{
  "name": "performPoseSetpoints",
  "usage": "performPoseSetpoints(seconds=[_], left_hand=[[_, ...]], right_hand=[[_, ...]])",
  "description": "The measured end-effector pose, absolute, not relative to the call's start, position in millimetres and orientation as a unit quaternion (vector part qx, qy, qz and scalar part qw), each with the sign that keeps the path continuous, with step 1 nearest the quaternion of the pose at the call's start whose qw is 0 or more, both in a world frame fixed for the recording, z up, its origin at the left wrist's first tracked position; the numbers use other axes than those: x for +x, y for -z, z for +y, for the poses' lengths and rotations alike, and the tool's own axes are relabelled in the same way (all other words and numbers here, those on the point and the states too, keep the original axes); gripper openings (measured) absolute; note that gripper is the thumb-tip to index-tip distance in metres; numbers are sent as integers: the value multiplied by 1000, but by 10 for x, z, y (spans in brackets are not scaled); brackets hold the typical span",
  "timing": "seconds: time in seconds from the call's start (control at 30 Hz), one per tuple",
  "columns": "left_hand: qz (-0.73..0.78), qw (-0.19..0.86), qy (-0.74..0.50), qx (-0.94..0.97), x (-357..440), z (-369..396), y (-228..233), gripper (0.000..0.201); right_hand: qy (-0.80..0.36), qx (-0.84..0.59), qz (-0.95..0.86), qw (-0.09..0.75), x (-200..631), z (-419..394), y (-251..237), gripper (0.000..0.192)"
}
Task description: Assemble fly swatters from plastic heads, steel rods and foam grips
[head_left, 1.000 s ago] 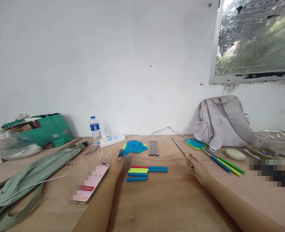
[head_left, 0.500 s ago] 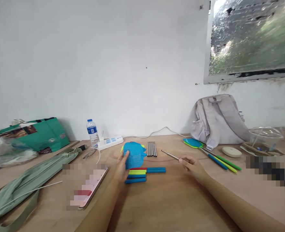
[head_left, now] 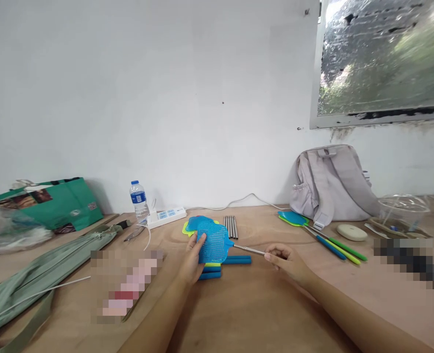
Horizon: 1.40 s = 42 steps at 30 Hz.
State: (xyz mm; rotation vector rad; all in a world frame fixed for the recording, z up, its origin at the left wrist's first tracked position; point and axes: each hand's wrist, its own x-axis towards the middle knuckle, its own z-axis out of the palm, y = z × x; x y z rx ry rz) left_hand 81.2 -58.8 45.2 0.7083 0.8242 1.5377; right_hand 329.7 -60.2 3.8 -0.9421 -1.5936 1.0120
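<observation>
Blue mesh swatter head (head_left: 215,241) | left hand (head_left: 191,261) | metal rod (head_left: 249,250) | right hand (head_left: 287,261)

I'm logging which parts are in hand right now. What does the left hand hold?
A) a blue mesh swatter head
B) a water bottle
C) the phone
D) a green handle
A: the left hand grips the blue mesh swatter head, which meets the metal rod held by the right hand.

My left hand (head_left: 193,257) is raised with fingers curled in a grip; my right hand (head_left: 288,259) pinches shut, both forearms reaching forward.
</observation>
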Motion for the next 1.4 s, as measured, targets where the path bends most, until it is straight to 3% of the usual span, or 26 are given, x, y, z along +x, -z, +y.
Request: performPoseSetpoints(seconds=[0.37, 0.63, 0.9, 1.4], left_hand=[[354, 585, -666, 299, 814, -602, -494, 24], [364, 581, -655, 317, 790, -587, -481, 31], [387, 537, -631, 405, 751, -557, -417, 45], [397, 509, -501, 576, 797, -698, -412, 33]], right_hand=[[-400, -410, -656, 491, 3294, -604, -49, 29], [-391, -424, -660, 481, 3288, -613, -56, 31], [-288, -451, -714, 452, 3401, -588, -107, 29], [-376, -437, -707, 410, 3510, -576, -119, 32]])
